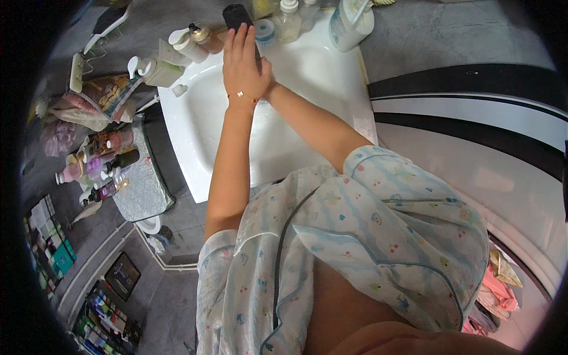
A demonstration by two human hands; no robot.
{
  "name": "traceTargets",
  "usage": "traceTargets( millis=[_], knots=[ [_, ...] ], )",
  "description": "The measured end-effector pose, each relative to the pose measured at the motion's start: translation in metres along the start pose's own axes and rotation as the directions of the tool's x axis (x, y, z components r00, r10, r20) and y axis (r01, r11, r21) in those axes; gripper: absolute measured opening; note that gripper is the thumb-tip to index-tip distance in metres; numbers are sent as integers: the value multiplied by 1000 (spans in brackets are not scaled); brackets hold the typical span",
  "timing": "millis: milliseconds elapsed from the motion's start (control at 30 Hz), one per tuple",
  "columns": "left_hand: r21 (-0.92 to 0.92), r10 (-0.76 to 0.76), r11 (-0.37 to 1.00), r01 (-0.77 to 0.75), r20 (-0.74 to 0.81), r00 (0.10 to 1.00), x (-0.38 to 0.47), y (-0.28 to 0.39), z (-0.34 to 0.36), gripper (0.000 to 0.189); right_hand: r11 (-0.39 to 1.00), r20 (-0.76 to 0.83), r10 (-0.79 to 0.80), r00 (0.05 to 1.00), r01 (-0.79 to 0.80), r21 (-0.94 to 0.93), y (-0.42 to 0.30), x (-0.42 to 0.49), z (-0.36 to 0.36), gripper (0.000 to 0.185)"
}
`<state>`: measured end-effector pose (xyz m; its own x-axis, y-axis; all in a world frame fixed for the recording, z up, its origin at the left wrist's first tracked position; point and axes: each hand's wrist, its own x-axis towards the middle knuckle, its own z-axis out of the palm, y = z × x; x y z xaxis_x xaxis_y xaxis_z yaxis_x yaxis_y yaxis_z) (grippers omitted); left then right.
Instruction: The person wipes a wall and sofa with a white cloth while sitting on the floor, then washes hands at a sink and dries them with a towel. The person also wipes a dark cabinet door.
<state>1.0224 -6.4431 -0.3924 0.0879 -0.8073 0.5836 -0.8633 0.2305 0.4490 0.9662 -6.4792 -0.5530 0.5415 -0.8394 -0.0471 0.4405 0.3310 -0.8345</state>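
Observation:
A white ceramic washbasin [207, 113] is in front of me, with a black faucet [236, 16] at its back edge. My left hand [245, 71], wearing a thin bracelet [240, 94] at the wrist, is palm down with its fingers stretched out. In the picture its fingertips overlap the lower part of the faucet; whether they touch it is unclear. My right forearm [313, 117] crosses the basin from the right. Only the wrist of my right hand [274, 90] shows, the rest being hidden behind the left hand. What lies under the left palm cannot be seen.
Pump bottles [188, 44] line the basin's back left, beside an amber bottle [207, 37]. A blue-lidded jar [265, 32] and a large white pump bottle [352, 24] stand farther right. Several bottles [120, 159] crowd a silvery surface [144, 177] at left.

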Motion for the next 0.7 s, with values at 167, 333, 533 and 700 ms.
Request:
traceTargets(
  millis=[167, 333, 533, 700],
  knots=[
    [19, 13, 1000, -13, 10, 1000, 0, -1, -5, 64, 998, -20, 25, 999, -26, -49, 7, 1, -2, 45],
    [13, 4, 1000, -5, 33, 999, 3, -3, -7, 61, 982, -51, -23, 998, 13, -191, 33, 19, -20, 42],
    [30, 15, 999, -17, 55, 998, -10, -1, -8, 55, 684, -105, -121, 987, 7, -729, 47, 21, -36, 37],
    [39, 9, 999, -11, 55, 998, -19, -1, -4, 54, 936, -373, 137, 918, -243, -253, -7, -9, -21, 35]
  ],
)
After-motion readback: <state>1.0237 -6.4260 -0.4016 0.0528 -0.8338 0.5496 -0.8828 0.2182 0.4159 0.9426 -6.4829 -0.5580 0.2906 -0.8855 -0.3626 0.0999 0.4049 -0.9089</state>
